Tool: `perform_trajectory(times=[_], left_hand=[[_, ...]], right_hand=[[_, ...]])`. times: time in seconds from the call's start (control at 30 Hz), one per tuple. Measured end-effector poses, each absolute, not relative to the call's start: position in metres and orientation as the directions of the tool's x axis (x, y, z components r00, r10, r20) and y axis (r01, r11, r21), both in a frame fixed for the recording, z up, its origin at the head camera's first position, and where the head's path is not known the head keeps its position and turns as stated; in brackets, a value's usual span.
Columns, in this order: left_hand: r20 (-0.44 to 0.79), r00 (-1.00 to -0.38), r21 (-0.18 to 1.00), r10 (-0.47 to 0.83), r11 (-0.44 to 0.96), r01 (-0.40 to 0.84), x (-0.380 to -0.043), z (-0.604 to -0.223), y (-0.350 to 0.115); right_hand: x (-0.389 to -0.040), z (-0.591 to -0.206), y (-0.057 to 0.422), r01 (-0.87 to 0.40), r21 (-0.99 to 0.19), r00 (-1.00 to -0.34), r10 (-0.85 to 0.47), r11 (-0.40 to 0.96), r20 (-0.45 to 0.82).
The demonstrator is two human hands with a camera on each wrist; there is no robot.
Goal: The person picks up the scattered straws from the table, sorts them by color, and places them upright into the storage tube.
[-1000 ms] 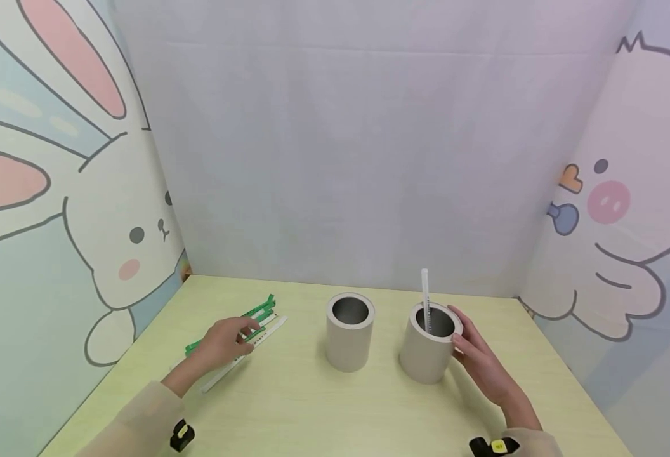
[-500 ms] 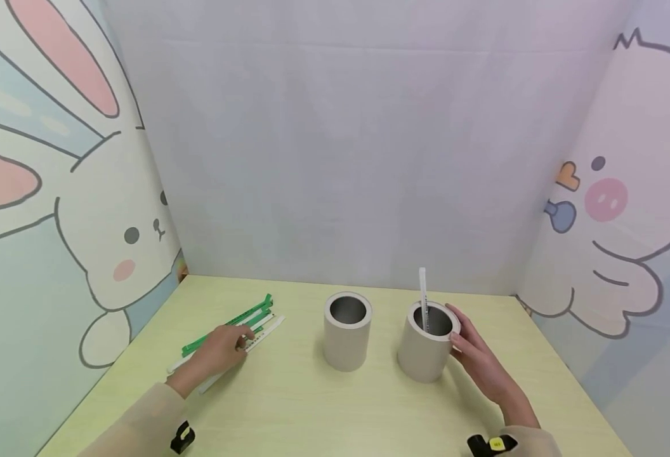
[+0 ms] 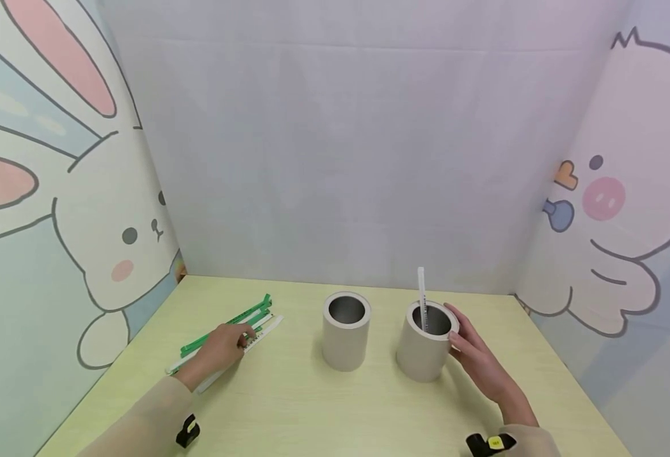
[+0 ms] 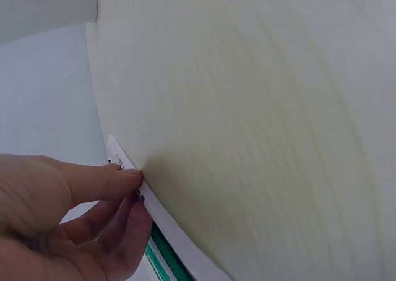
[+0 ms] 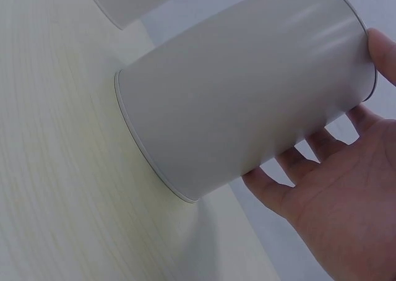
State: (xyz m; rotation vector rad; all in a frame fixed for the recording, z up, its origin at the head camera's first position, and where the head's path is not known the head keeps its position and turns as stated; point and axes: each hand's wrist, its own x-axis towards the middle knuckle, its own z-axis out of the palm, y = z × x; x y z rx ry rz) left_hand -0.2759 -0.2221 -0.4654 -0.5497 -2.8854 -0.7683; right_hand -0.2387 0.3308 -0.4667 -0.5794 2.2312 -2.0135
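In the head view, the left hand [image 3: 219, 349] partly hides a printed white stick [image 3: 268, 329] beside green sticks [image 3: 252, 309] on the bench [image 3: 312, 406]; the right hand [image 3: 483, 373] holds the rightmost grey cup [image 3: 423, 355], a second white stick [image 3: 422, 289] standing inside, its foot hidden. Left wrist: narrow grip, pinching the printed stick, near end cut off. Right wrist: wide grip around the cup, hand cropped.

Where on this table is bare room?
Free: tabletop between the white stick and the middle cup, and in front of both cups. Crowded: where the left hand pinches that stick by green sticks, and where the right hand holds the other cup.
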Motion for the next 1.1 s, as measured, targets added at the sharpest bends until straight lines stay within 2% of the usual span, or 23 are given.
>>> perform_trajectory(times=[0.2, 0.4, 0.77, 1.1], left_hand=[[0.189, -0.923, 0.492, 0.335, 0.782, 0.384, -0.276, -0.467, -0.224], [0.263, -0.907, 0.499, 0.330, 0.758, 0.420, -0.281, -0.461, -0.225], [0.308, -0.927, 0.633, 0.213, 0.681, 0.367, -0.282, -0.428, -0.208], [0.334, -0.932, 0.730, 0.142, 0.586, 0.351, -0.285, -0.411, -0.178]], right_hand=[[-0.239, -0.465, 0.329, -0.221, -0.973, -0.925, -0.329, 0.065, 0.188], [-0.238, -0.463, 0.328, -0.218, -0.971, -0.928, -0.327, 0.094, 0.177], [-0.239, -0.467, 0.329, -0.217, -0.975, -0.925, -0.330, 0.053, 0.188], [-0.239, -0.466, 0.329, -0.217, -0.971, -0.933, -0.315, 0.100, 0.176]])
